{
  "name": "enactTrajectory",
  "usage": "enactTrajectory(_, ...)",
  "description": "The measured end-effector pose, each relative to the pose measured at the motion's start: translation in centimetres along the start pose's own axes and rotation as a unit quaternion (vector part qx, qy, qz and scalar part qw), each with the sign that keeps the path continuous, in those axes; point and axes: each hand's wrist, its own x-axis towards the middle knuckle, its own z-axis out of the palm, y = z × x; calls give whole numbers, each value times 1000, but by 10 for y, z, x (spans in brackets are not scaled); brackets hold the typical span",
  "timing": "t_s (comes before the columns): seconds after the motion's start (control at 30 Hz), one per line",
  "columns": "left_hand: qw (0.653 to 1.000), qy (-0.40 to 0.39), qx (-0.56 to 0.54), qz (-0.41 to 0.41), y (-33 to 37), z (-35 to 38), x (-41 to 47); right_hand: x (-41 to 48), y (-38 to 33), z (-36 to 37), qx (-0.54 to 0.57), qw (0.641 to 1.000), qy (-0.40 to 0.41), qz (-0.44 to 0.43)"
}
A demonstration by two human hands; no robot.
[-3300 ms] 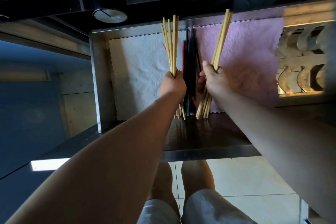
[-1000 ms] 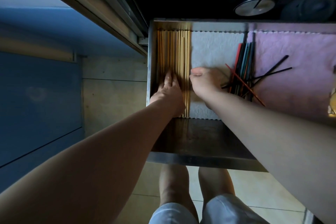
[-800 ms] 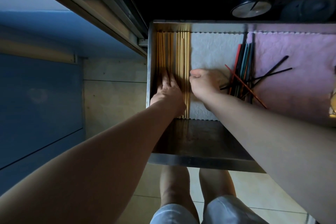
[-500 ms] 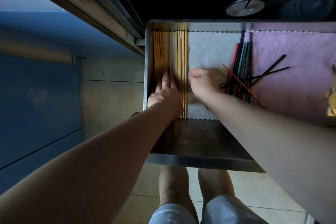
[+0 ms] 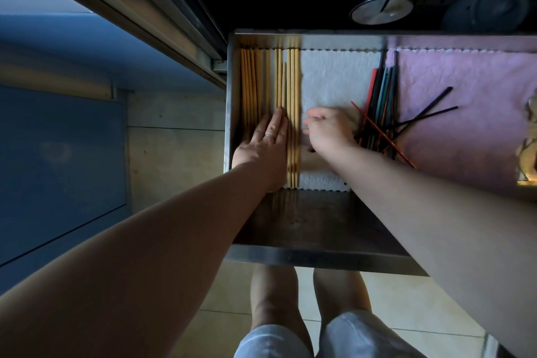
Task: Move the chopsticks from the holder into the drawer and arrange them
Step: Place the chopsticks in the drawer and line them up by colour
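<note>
Pressing flat, the left hand (image 5: 263, 145) lies with fingers straight on the bamboo chopsticks (image 5: 293, 90), grasping nothing, a ring on one finger. Right hand (image 5: 328, 131) rests on the white liner (image 5: 334, 78) just beside the row's right edge, fingers loosely curled toward it; nothing shows in its grip. Whether the fingertips touch the outermost stick cannot be told. The bamboo set lies in the drawer (image 5: 229, 96) against its left wall, lengthwise, ends near level at the front, with one narrow gap partway across the row. Judged: this batch is moved and nearly squared, needing only that gap closed. Further right, the dark chopsticks (image 5: 383, 90) sit along the seam where the white liner meets the pink liner (image 5: 465, 81). Most run parallel, but a red stick (image 5: 380, 134) crosses them on a slant and two black sticks (image 5: 424, 107) splay out over the pink. Judged: these are in the drawer but not arranged, and are the main work left. No holder can be made out, so whether more sticks wait there cannot be told.
</note>
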Motion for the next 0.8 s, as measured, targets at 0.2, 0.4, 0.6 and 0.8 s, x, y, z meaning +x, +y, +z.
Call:
enactTrajectory(0.2,998,-13,-43,-43,4,-6,-1,-5,0,-1,-24,999,-3,-40)
enactTrajectory(0.4,993,-42,-66,-83,2,-7,-2,-4,1,4,-29,998,1,-52)
enactTrajectory(0.6,991,-32,-93,-85,3,-9,-1,-2,5,9,-29,997,-53,-54)
enactTrajectory(0.8,992,-40,-103,-64,-1,-7,-2,1,2,10,-38,996,-59,-56)
